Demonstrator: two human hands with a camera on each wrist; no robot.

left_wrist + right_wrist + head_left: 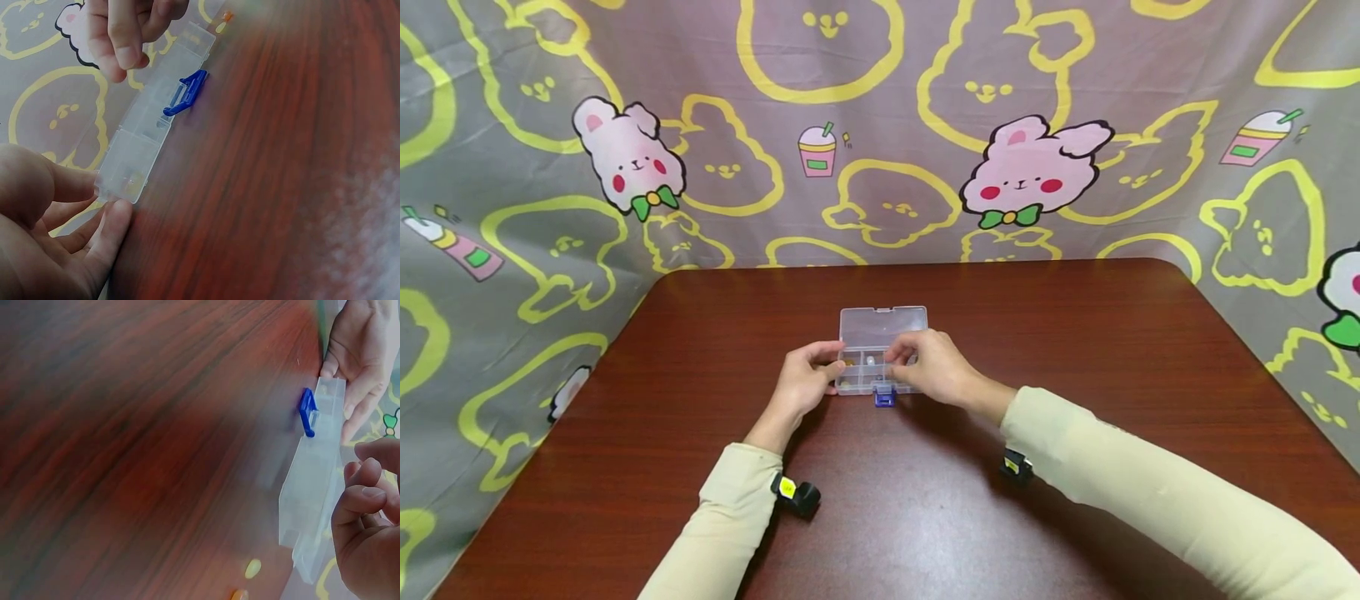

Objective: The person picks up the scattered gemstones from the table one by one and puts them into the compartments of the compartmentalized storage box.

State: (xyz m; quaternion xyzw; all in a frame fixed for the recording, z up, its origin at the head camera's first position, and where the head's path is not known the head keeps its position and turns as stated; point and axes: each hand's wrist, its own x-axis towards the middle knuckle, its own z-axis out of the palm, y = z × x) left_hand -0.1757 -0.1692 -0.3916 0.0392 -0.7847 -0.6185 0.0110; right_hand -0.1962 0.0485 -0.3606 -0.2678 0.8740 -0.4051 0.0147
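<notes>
A clear plastic compartment box (850,387) stands on the table with its lid (883,327) raised at the back. Its blue latch (884,398) hangs at the front. My left hand (805,382) holds the box's left end between thumb and fingers, also seen in the left wrist view. Small yellowish pieces and a white piece (870,361) lie in the left and middle compartments. Over the right half hovers my right hand (934,367), fingers loosely bent, thumb and forefinger apart; I see nothing between them. It hides the compartments below.
In the right wrist view, a yellow pill-like piece (253,569) and an orange piece (239,594) lie on the table beyond the box's right end. The brown wooden table (1075,333) meets a patterned cloth (895,125) behind. Both forearms wear black wrist devices.
</notes>
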